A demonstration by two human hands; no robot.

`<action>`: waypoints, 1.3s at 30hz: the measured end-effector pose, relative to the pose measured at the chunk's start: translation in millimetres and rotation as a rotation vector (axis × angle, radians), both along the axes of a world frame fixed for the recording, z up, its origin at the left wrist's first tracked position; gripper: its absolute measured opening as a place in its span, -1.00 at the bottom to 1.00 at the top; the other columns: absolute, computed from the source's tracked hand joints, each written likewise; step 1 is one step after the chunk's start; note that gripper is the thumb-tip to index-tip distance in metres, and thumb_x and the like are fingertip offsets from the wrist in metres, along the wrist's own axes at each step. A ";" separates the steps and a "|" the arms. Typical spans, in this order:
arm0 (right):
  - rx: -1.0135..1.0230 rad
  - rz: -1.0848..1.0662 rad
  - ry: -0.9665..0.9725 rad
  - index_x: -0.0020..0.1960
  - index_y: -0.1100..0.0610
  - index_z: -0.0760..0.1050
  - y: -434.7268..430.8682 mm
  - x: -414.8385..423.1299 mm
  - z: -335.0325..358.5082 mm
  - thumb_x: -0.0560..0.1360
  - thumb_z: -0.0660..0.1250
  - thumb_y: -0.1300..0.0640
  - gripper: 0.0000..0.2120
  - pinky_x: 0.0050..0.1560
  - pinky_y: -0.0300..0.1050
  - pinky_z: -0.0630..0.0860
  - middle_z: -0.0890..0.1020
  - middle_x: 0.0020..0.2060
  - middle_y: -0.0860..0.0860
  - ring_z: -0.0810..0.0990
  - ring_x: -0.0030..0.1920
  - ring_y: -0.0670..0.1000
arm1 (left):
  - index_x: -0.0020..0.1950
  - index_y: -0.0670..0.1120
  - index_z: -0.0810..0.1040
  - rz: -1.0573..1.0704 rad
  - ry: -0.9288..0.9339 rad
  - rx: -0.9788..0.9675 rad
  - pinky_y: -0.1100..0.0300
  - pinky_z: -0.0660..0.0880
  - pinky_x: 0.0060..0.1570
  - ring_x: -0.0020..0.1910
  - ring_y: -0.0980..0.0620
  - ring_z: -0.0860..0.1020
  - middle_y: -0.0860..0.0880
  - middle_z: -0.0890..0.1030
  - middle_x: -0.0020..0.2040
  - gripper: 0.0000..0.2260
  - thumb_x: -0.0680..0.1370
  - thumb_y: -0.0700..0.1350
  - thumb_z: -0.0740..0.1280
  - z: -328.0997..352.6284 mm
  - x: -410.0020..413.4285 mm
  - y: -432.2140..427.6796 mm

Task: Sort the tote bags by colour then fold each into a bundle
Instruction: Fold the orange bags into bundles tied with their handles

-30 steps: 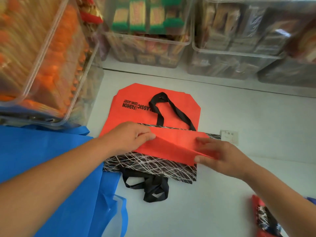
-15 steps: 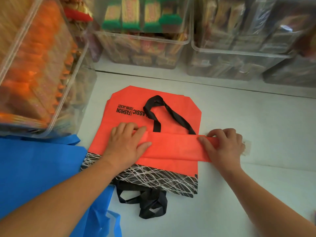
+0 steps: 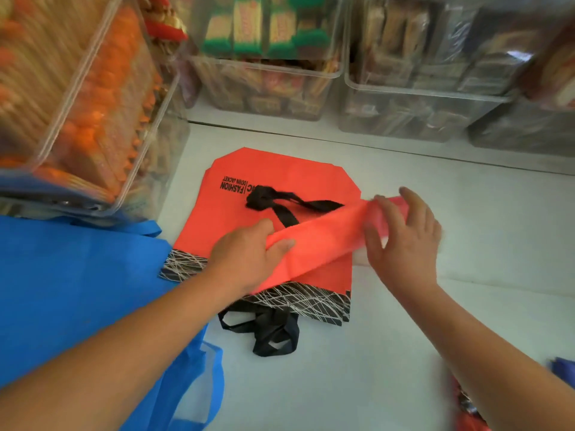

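Pinching orange bag fold: left hand, right hand fingers; one blue bag.

Blue tote bag cut by left, bottom edges. Red-black bundle cropped at bottom right, blurred. Orange tote bag print half under black handle.

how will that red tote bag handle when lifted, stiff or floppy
Probably floppy: the red tote bag drapes between the left hand and right hand where they lift its fold. Likely light, since a loose pinch raises it. Its black handles would probably dangle.
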State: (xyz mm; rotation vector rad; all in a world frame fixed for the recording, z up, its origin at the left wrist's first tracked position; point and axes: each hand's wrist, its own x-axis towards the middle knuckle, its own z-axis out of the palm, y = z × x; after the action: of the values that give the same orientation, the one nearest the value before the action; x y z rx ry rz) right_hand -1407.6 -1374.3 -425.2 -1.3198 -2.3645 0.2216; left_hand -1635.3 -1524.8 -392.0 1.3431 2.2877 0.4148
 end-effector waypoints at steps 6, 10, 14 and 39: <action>-0.356 0.375 -0.087 0.47 -0.02 0.50 -105.1 33.2 -13.6 0.66 0.13 -0.17 -0.53 0.43 0.24 0.42 0.39 0.54 0.08 0.33 0.56 0.15 | -0.19 -0.03 0.34 0.376 -0.436 -0.073 -0.09 0.49 -0.19 -0.15 -0.23 0.57 0.02 0.44 -0.30 -0.70 0.68 0.06 0.24 -11.7 122.5 -88.1; -0.301 0.544 -0.206 0.44 -0.04 0.51 -118.5 66.2 -30.5 0.64 0.15 -0.10 -0.57 0.43 0.24 0.38 0.38 0.55 0.03 0.34 0.55 0.10 | -0.15 -0.05 0.46 0.347 -0.550 -0.193 -0.10 0.56 -0.27 -0.38 -0.03 0.48 0.05 0.43 -0.35 -0.69 0.69 0.11 0.20 -23.9 159.9 -133.7; -0.326 0.586 -0.235 0.43 -0.08 0.52 -120.2 79.8 -22.8 0.61 0.14 -0.10 -0.56 0.42 0.29 0.36 0.39 0.54 -0.01 0.37 0.54 0.08 | -0.04 0.04 0.50 -0.106 -0.091 -0.090 0.02 0.46 -0.18 -0.14 -0.04 0.55 0.07 0.53 -0.15 -0.71 0.70 0.11 0.07 -5.8 155.9 -157.7; -1.071 0.688 -0.323 0.46 -0.32 0.27 -82.9 88.0 20.6 0.50 0.46 -0.06 -0.38 0.59 -0.07 -0.33 -0.02 0.47 -0.44 -0.24 0.39 -0.56 | -0.05 -0.10 0.66 -0.106 -0.331 0.357 -0.03 0.51 -0.14 -0.18 -0.03 0.58 -0.03 0.62 -0.23 -0.69 0.67 0.09 0.27 25.4 127.2 -95.0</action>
State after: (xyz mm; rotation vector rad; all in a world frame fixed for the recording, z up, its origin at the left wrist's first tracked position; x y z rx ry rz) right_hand -1319.6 -1457.1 -404.6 -0.8146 -3.0119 1.7783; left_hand -1508.1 -1619.8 -366.6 1.4258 1.9198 0.9681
